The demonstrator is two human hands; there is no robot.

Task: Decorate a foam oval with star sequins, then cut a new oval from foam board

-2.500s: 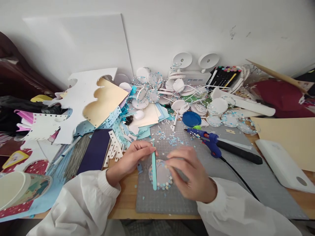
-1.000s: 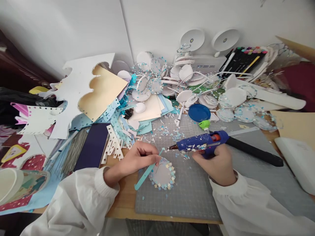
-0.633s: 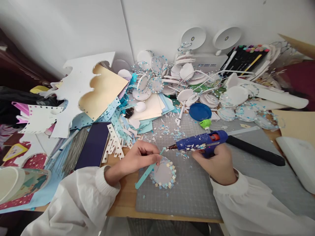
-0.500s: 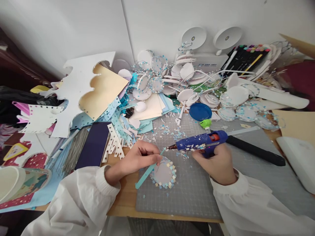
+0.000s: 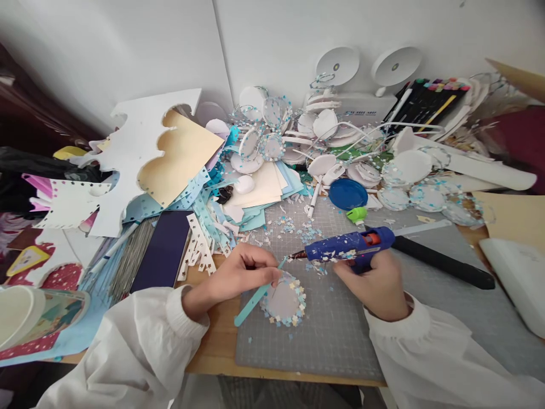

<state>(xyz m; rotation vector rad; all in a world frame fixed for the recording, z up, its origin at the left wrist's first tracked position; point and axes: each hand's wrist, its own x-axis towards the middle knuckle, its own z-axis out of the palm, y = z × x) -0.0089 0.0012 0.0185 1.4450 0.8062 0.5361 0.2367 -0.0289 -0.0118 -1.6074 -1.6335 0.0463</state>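
Observation:
Pinched in the fingers of my left hand (image 5: 249,271) is a teal paper strip (image 5: 251,307), slanting down to the left over the mat. My right hand (image 5: 377,283) is wrapped round the handle of a blue glue gun (image 5: 340,247), whose barrel has small paper stars stuck to it. The gun's dark nozzle points left, right at the upper end of the strip; whether they touch I cannot tell. Just below my left fingertips is a round disc (image 5: 284,301) edged with cream and pale blue stars, partly covered by the strip and fingers.
A grey cutting mat (image 5: 332,341) lies under the work, with loose paper stars (image 5: 310,233) beyond the gun. Paper sheets (image 5: 259,184) and star-trimmed white discs (image 5: 251,142) crowd the back. A blue lid (image 5: 348,194) and a black-handled tool (image 5: 443,262) lie right; a dark blue box (image 5: 162,250) lies left.
Both hands, the glue gun and the strip hold nearly the same positions. The whole view has shifted very slightly.

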